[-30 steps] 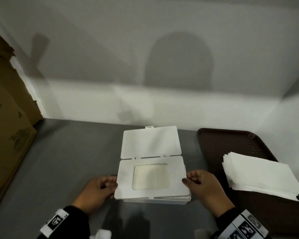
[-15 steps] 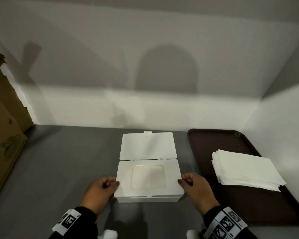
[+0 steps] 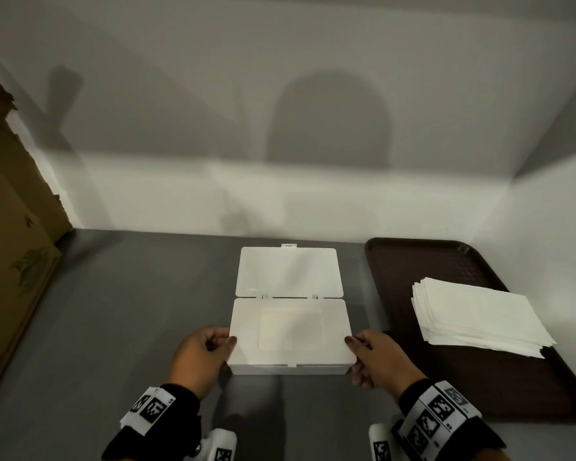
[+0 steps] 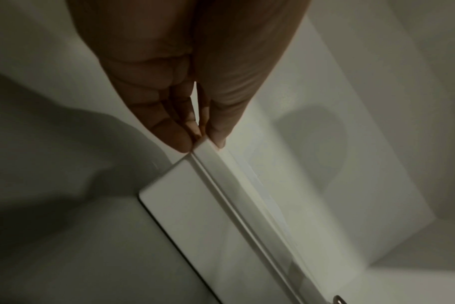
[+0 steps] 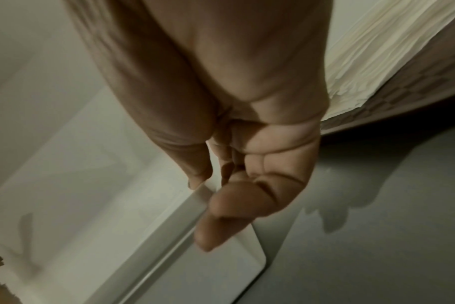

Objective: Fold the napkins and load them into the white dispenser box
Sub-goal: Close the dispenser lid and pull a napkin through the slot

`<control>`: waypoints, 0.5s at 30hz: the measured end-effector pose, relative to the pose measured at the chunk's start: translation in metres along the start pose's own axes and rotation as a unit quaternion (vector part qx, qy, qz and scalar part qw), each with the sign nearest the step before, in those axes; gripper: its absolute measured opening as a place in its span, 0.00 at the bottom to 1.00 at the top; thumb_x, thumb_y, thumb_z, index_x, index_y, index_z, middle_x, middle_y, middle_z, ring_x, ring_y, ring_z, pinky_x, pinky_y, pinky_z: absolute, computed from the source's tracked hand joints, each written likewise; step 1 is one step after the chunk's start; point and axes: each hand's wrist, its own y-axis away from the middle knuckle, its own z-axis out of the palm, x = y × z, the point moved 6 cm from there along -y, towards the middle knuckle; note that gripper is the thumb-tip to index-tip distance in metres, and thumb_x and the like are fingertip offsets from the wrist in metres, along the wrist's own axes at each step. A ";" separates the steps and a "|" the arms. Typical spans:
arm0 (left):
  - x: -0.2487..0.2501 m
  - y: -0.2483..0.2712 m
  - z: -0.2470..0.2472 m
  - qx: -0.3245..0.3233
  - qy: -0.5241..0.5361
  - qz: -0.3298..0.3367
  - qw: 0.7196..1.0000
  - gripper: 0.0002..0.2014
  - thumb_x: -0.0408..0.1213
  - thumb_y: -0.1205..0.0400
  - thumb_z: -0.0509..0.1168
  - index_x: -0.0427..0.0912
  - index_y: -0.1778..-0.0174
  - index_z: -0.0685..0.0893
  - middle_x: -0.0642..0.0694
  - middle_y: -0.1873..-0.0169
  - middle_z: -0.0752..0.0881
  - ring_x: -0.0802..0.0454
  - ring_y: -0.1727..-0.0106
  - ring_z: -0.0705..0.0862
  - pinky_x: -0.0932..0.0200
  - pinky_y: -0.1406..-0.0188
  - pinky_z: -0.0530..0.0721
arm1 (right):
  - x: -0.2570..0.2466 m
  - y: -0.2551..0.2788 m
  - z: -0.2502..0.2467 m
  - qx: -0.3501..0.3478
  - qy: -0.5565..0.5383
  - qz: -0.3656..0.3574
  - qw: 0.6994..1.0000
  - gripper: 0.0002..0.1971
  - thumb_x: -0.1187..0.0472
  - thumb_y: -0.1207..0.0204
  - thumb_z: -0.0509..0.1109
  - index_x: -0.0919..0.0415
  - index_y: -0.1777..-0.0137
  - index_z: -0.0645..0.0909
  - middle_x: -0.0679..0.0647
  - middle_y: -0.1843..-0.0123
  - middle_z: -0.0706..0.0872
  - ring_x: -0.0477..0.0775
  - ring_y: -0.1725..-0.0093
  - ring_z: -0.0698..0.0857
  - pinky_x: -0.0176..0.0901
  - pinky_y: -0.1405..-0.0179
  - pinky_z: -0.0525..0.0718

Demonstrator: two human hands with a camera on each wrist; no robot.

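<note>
The white dispenser box point(image 3: 290, 331) sits on the grey table, its small flap lid point(image 3: 288, 272) folded open toward the wall. A pale rectangular opening shows in the box top. My left hand point(image 3: 202, 352) pinches the box's top rim at the left end, thumb above and fingers below, as the left wrist view shows on the rim point(image 4: 208, 152). My right hand point(image 3: 376, 356) pinches the rim at the right end point(image 5: 200, 191). A stack of white napkins point(image 3: 476, 314) lies on the brown tray.
The brown tray point(image 3: 413, 257) lies to the right of the box, against the white side wall. A cardboard box point(image 3: 10, 254) stands along the left edge. White walls close the back.
The view shifted and the box looks slightly farther off; both hands stay at the box's two ends with the same hold.
</note>
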 end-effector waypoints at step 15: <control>-0.009 -0.005 0.003 0.004 -0.006 -0.027 1.000 0.04 0.31 0.21 0.70 0.37 0.52 0.87 0.34 0.59 0.89 0.46 0.68 0.83 0.50 0.60 0.85 | 0.009 0.002 0.005 -0.051 -0.036 -0.002 0.998 0.11 0.57 0.18 0.68 0.63 0.47 0.72 0.58 0.69 0.84 0.53 0.75 0.83 0.40 0.78 0.77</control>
